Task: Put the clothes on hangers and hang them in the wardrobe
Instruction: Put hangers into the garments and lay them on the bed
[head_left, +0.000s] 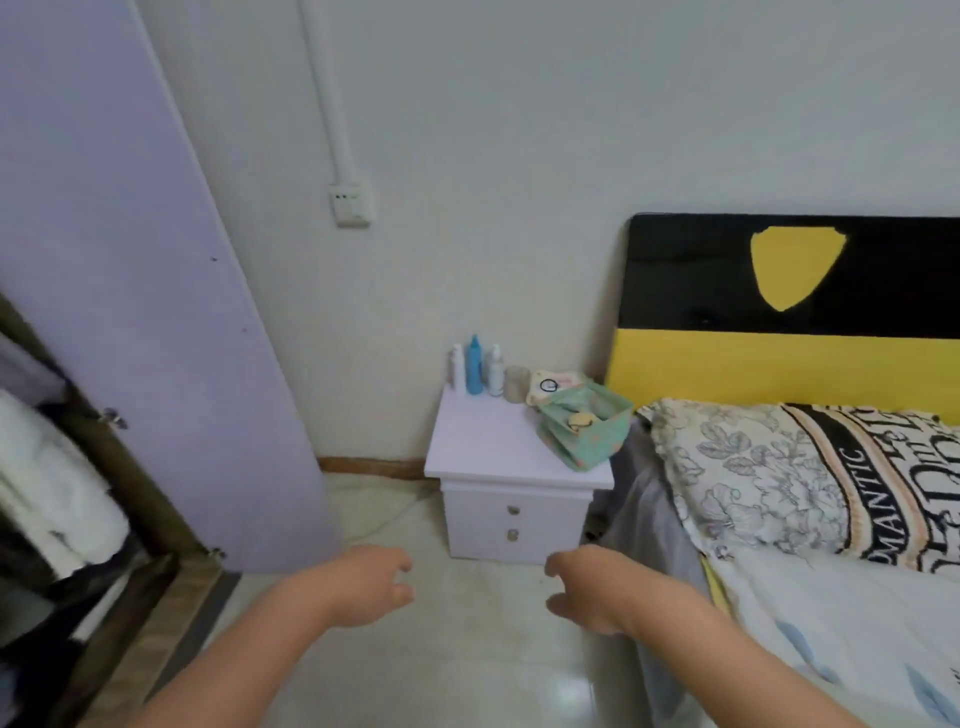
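Both hands are hanging out over the floor (467, 665) holding nothing: the left hand (363, 584) and the right hand (597, 590) are facing each other, fingers (400, 566) loosely curled and relaxed. The wardrobe (130, 312) is standing open at the left, its lilac door swung out, with pale folded clothes (52, 483) lying inside, well apart from the left fingers. A bed (805, 519) is sitting just beside the right hand.
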